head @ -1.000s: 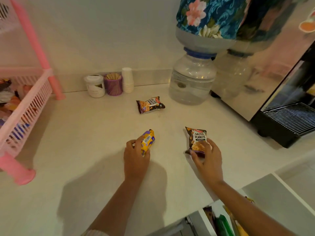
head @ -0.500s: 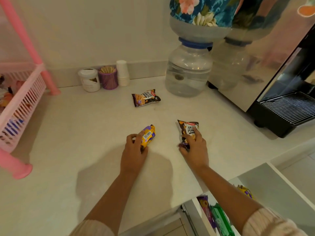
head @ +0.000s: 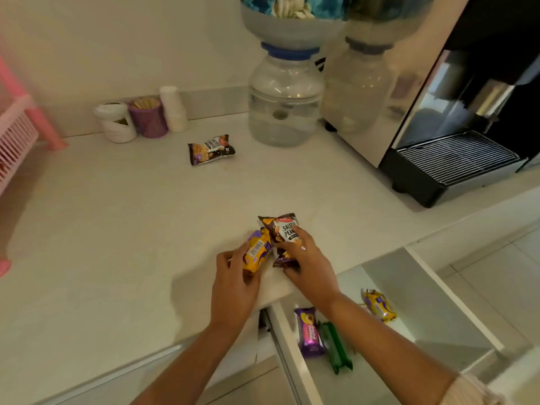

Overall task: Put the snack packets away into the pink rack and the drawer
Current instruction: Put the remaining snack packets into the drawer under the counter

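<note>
Countertop (head: pixel 117 229): right hand (head: pixel 309 268) grips packet (head: pixel 285 232) reading "SALTED PEA".

Pink rack (head: pixel 16 135) cropped at left edge; peanut packet (head: pixel 285 229) lettering partly hidden by fingers (head: pixel 296 233).

A single wide-angle view looks from the person's head, forward and steeply down onto the pale stone-look bench (head: pixel 122 229). It sits close above the two hands, the left hand (head: pixel 233 283) and right hand (head: pixel 306 267) near the middle of the picture. The back wall runs across the top, the pink plastic slatted rack (head: pixel 14 135) is cut by the left edge, and the open white drawer (head: pixel 432 299) fills the lower right corner.
</note>
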`<state>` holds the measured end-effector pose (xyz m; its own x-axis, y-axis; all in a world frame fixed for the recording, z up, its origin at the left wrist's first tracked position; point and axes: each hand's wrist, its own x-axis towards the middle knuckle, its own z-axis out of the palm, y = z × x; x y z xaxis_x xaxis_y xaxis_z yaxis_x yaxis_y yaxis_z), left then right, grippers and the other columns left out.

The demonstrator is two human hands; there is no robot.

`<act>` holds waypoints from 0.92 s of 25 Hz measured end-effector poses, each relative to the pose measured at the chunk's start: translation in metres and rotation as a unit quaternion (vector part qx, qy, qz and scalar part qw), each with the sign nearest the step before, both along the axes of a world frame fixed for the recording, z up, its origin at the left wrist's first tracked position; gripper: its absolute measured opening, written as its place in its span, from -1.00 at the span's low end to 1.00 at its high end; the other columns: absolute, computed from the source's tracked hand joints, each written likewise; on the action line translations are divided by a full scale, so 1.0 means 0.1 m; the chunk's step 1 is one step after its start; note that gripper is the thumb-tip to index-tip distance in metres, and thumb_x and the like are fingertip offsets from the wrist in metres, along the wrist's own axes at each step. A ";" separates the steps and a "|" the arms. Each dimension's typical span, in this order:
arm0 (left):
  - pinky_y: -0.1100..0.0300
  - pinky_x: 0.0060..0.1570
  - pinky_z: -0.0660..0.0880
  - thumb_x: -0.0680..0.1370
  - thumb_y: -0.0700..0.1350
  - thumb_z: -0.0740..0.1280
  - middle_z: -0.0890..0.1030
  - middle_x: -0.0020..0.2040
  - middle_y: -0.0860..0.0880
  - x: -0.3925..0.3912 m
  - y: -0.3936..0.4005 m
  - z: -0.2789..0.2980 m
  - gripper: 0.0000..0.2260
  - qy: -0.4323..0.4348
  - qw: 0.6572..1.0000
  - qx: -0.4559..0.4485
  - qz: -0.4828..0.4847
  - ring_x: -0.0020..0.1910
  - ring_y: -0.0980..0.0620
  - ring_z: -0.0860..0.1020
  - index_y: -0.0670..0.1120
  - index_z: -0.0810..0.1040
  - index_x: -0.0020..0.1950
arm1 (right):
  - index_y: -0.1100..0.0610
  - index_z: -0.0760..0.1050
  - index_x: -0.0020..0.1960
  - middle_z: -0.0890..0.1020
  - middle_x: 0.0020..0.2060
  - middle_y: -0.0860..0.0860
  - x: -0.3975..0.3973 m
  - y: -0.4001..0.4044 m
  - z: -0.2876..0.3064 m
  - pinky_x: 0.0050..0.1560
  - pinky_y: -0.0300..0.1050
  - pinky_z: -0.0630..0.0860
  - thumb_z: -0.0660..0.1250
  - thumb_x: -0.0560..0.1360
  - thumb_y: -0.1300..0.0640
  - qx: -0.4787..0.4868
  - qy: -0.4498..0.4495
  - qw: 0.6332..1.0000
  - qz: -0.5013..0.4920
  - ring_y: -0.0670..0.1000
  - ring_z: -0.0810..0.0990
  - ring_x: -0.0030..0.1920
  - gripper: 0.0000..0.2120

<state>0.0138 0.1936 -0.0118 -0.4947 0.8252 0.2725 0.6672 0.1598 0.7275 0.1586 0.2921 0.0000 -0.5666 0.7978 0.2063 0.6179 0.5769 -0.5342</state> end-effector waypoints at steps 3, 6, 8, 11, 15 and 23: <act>0.31 -0.13 0.51 0.38 -0.21 0.48 0.38 0.12 -0.09 0.41 -0.14 -0.03 -0.41 -0.010 0.999 0.025 -0.037 0.00 0.02 0.52 -0.03 0.35 0.36 | -0.20 0.46 0.17 0.21 0.34 -0.37 0.61 -0.02 0.08 -0.01 -0.38 0.51 0.41 0.37 0.16 -0.056 0.041 0.998 -0.006 -0.22 0.53 0.03 -0.56; 0.33 -0.14 0.54 0.32 -0.20 0.53 0.43 0.14 -0.12 0.84 -0.29 -0.11 -0.33 0.037 0.995 0.015 -0.094 0.02 0.07 0.49 0.01 0.31 0.34 | -0.40 0.43 0.09 0.18 0.28 -0.48 1.30 0.00 0.09 -0.01 -0.52 0.44 0.48 0.31 0.17 -0.087 0.052 0.994 0.029 -0.40 0.44 0.09 -0.44; 0.29 -0.16 0.58 0.34 -0.16 0.52 0.45 0.16 -0.11 1.11 -0.36 -0.20 -0.35 0.028 0.991 -0.024 -0.131 0.02 0.06 0.51 0.04 0.30 0.34 | -0.40 0.41 0.11 0.24 0.31 -0.41 1.72 0.02 0.03 0.02 -0.52 0.44 0.51 0.26 0.16 -0.081 0.042 0.993 0.071 -0.36 0.35 0.24 -0.39; 0.48 -0.05 0.45 0.41 -0.10 0.45 0.39 0.23 -0.04 1.42 -0.37 -0.40 -0.41 0.002 0.982 -0.108 -0.153 0.07 0.11 0.48 0.04 0.30 0.38 | -0.34 0.39 0.17 0.25 0.37 -0.23 2.21 0.06 -0.20 0.01 -0.28 0.57 0.51 0.28 0.13 -0.086 -0.014 0.985 0.151 -0.11 0.36 0.34 -0.40; 0.32 0.08 0.46 0.47 -0.06 0.35 0.31 0.29 -0.02 1.63 -0.20 -0.61 -0.44 -0.031 0.957 -0.256 -0.134 0.15 0.05 0.47 0.10 0.22 0.42 | -0.31 0.46 0.11 0.31 0.34 -0.18 2.41 0.26 -0.61 0.16 -0.08 0.52 0.45 0.29 0.07 -0.166 -0.128 0.970 0.122 -0.03 0.39 0.33 -0.53; 0.11 -0.05 0.47 0.49 -0.12 0.26 0.36 0.19 -0.15 1.55 0.57 -0.92 -0.58 0.009 0.923 -0.377 -0.070 0.07 -0.17 0.51 -0.02 0.28 0.34 | 0.03 0.51 0.21 0.45 0.18 0.08 1.79 0.79 -0.98 0.11 -0.13 0.49 0.41 0.39 -0.06 -0.259 -0.195 0.945 0.035 0.09 0.53 0.09 -0.57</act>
